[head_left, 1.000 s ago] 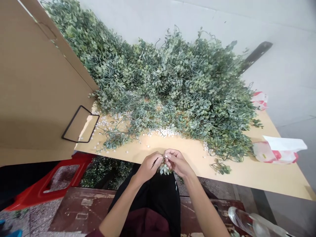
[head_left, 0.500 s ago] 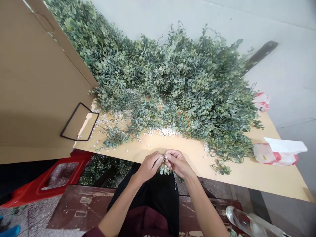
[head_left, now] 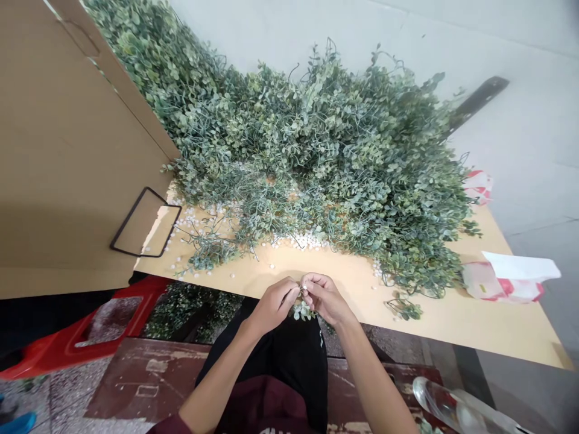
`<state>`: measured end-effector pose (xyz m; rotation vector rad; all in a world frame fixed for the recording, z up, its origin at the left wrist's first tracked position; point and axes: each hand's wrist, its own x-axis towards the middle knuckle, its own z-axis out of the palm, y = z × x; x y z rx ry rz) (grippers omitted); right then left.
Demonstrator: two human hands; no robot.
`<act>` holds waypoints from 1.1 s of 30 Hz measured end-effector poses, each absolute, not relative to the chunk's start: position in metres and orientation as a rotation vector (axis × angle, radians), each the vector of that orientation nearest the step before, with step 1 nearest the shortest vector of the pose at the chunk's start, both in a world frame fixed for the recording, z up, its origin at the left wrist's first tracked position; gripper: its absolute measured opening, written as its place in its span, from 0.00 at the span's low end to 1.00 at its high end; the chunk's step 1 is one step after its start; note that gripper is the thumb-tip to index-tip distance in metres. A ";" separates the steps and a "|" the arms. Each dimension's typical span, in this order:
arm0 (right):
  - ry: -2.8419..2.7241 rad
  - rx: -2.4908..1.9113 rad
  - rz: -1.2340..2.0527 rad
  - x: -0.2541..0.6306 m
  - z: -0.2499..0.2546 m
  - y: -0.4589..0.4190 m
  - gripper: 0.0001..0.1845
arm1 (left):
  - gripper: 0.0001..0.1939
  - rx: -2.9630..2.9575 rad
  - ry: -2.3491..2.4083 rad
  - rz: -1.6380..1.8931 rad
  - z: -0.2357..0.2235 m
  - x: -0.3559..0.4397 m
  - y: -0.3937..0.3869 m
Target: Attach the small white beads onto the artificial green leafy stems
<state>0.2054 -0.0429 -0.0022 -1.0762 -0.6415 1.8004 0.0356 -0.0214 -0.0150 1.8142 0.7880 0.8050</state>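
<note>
Hands [head_left: 274, 306] around a small artificial leafy sprig [head_left: 302, 311]

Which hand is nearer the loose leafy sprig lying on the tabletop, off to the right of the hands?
Right. The right hand sits to the left of the loose leafy sprig; the left hand is farther left, past the right hand. Both pinch a small leafy stem.

Across the pale yellow-tan tabletop [head_left: 470, 322] lies a heap of leafy stems [head_left: 316, 150] in dusty grey-green, with white beads [head_left: 307, 242] dotted along its near side. Just off the tabletop's near edge, a pale green sprig [head_left: 302, 311] shows against black trousers [head_left: 289, 361] and a maroon shirt [head_left: 266, 410]. At the tabletop's right end sits a white bag [head_left: 506, 277] patched with red, and beyond its near left corner, a bright red plastic stool [head_left: 108, 319].
</note>
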 end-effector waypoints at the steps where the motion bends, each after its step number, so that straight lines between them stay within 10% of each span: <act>1: -0.642 -1.075 1.796 0.205 -0.002 -0.043 0.15 | 0.15 1.812 0.788 0.810 -0.015 0.036 -0.021; 33: -0.672 -1.043 1.786 0.205 -0.004 -0.046 0.12 | 0.16 1.818 0.804 0.796 -0.017 0.034 -0.021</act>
